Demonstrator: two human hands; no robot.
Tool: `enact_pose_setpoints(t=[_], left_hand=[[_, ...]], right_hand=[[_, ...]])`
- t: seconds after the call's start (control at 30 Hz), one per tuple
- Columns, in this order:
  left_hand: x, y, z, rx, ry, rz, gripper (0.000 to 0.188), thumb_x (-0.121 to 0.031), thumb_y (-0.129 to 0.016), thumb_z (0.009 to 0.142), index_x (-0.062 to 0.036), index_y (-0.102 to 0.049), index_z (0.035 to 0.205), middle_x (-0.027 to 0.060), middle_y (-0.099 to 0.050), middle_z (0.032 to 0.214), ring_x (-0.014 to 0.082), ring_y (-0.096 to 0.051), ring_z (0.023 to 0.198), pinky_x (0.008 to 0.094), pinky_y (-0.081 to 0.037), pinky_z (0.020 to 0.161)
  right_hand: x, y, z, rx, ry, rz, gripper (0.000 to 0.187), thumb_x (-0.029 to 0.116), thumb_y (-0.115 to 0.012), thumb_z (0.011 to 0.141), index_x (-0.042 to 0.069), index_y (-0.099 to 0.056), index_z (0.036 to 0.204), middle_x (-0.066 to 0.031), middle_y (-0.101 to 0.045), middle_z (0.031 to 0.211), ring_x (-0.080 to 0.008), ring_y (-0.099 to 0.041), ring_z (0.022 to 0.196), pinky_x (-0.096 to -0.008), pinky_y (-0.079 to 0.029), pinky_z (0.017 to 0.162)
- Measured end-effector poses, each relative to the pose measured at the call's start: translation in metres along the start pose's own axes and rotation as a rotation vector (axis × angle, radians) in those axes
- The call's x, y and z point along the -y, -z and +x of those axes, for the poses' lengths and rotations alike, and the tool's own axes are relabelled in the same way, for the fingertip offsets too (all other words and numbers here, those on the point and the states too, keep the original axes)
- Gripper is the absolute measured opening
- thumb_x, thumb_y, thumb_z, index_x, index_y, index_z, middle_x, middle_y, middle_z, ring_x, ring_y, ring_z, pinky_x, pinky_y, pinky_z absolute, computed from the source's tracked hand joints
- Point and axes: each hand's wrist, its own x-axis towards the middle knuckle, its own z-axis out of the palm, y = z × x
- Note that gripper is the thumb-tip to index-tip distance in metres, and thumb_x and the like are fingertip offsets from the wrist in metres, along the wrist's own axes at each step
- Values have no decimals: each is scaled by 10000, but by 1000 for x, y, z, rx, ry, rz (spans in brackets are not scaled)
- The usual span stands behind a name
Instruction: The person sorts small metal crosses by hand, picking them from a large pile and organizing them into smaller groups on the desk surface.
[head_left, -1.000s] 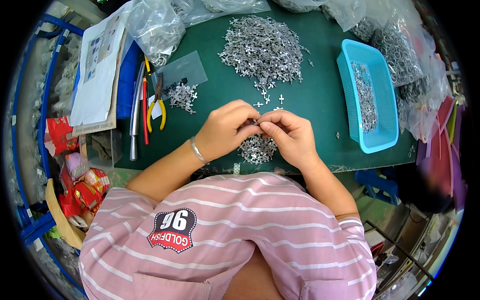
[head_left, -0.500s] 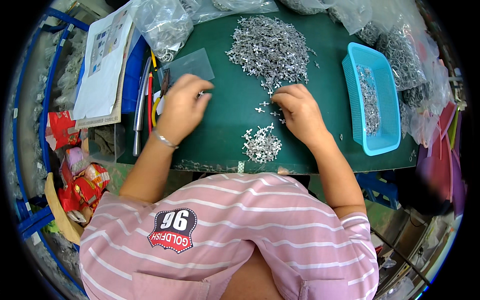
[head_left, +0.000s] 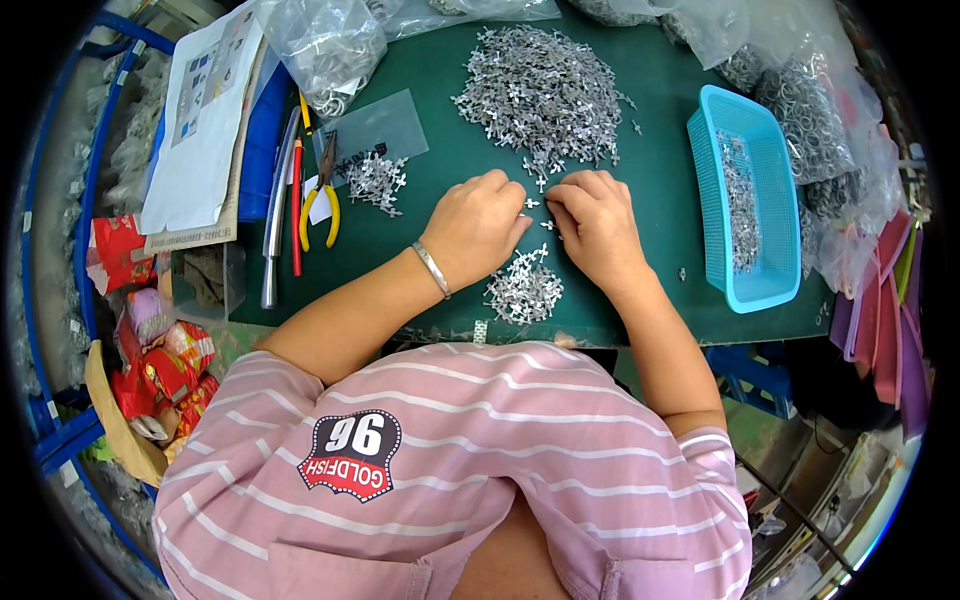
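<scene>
Small silvery cross-shaped metal pieces lie in heaps on the green tabletop. A big heap [head_left: 542,95] is at the far middle, a small one [head_left: 524,287] near the front edge. Between the heaps, my left hand [head_left: 477,228] is closed with its fingers bent beside a loose cross-shaped piece [head_left: 531,203]. Facing it across a narrow gap is my right hand [head_left: 597,225], thumb and fingers pinched together. Whatever either pinch holds is hidden. Another pile of crosses [head_left: 376,184] sits to the left, by a clear plastic sheet [head_left: 402,122].
Yellow-handled pliers [head_left: 321,200], a red pen [head_left: 297,215] and a metal rod [head_left: 273,240] lie at the left. A light-blue basket [head_left: 713,210] with small metal parts stands right. Bags of metal rings [head_left: 805,120] crowd the far right; papers [head_left: 205,120] cover the far left.
My left hand has moved right, from over the left pile to the middle beside my right hand, uncovering that pile and the pliers. My right hand has barely shifted; fewer loose crosses show near it.
</scene>
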Motion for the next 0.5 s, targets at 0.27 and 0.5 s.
enact_pose_setpoints(t=[0.27, 0.5], left_hand=[[12, 11, 1, -40, 18, -167, 124, -74, -733, 834, -32, -652, 918, 122, -602, 876, 317, -623, 810, 390, -510, 715], [7, -10, 14, -39, -46, 3, 106, -98, -736, 817, -53, -640, 821, 116, -576, 805, 336, -614, 771, 434, -503, 687]], right_hand=[[-4, 6, 6, -41, -15, 130, 124, 32, -719, 795, 63, -688, 911, -76, -655, 877, -299, -614, 834, -409, -470, 746], [-4, -8, 12, 47, -40, 47, 85, 34, -711, 801, 57, -707, 882, -80, -651, 871, -312, -613, 866, -428, -471, 744]])
